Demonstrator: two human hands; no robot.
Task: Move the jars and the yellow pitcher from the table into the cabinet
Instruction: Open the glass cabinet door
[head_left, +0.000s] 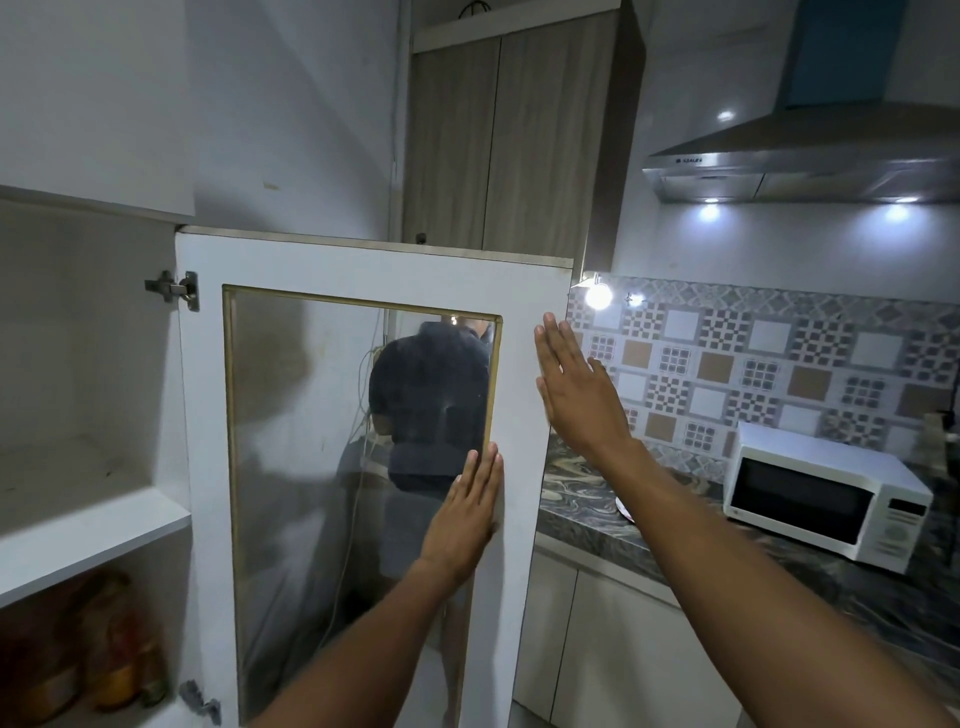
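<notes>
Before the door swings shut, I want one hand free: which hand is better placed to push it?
Probably the left hand: it lies flat on the door frame beside the glass. The right hand is at the door's free edge, contact unclear.

Open cabinet (83, 364) at left: its white upper shelf (88, 535) carries nothing visible; the compartment beneath holds blurred jars (111, 654) standing close together. Marbled tabletop (587, 514) at right: a white microwave (826, 499) stands on it, with a plate edge (624, 508) near the cabinet door.
</notes>
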